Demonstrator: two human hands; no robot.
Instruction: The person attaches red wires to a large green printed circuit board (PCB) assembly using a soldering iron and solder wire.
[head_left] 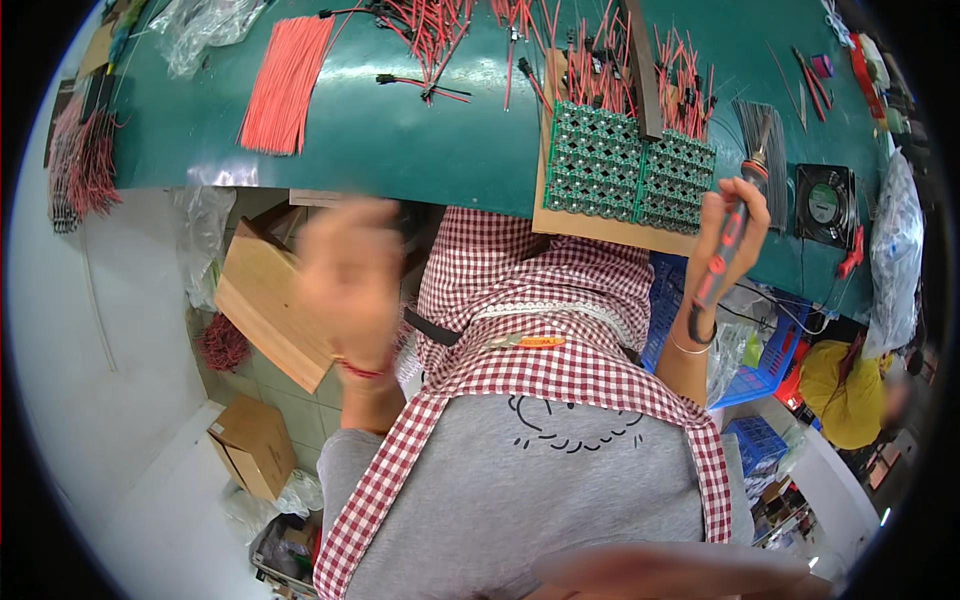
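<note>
One soldering iron [716, 268]: gripped in the right hand [746, 254], tip pointing away from the body, just right of the circuit boards [590, 170].
Left hand [350, 275]: raised beside the red-and-white checked apron [540, 375], too blurred to tell whether spread or closed.
Circuit boards: green, on cardboard [615, 231] at the table [440, 165] edge.
Lettering: on the apron's orange-yellow patch [540, 342]; fan label [823, 203], unreadable.

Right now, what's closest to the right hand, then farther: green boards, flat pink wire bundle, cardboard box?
From the right hand, in the head view:
1. Green boards, just left.
2. Flat pink wire bundle, well left.
3. Cardboard box, low at left.
</note>
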